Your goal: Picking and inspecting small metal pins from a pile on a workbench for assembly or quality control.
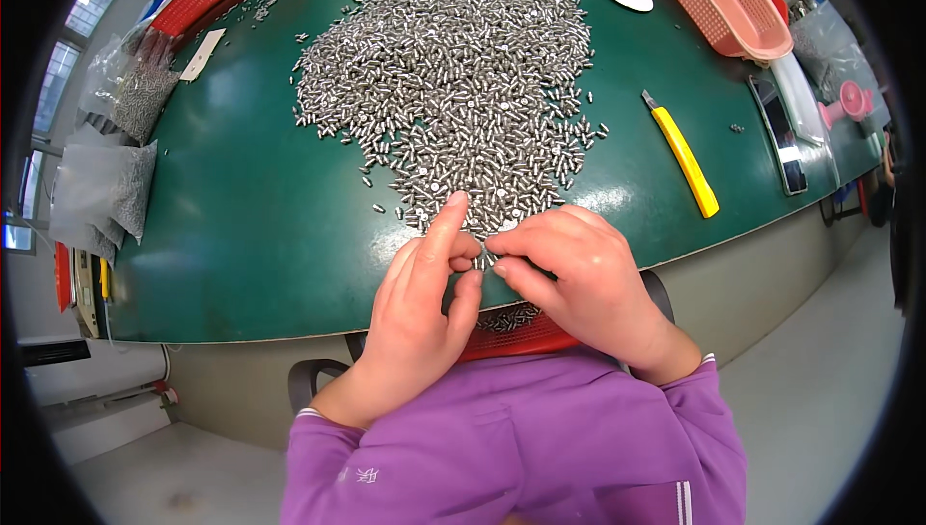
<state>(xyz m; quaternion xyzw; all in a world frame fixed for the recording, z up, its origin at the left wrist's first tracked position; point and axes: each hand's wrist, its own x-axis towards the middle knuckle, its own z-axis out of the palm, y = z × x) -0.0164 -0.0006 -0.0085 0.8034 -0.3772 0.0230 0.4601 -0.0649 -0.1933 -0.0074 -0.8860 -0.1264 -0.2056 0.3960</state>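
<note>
At the near edge of the green counter (251, 236), both hands met over the tail of the pile of small metal pins (453, 72). The left hand (420, 318) had its forefinger stretched onto the pins, and the right hand (579, 279) was pinched shut on what looked like one or two. A red tray (526, 337) waited below the edge. One careless sweep could have sent the loose pins rolling past the tray onto the floor.
</note>
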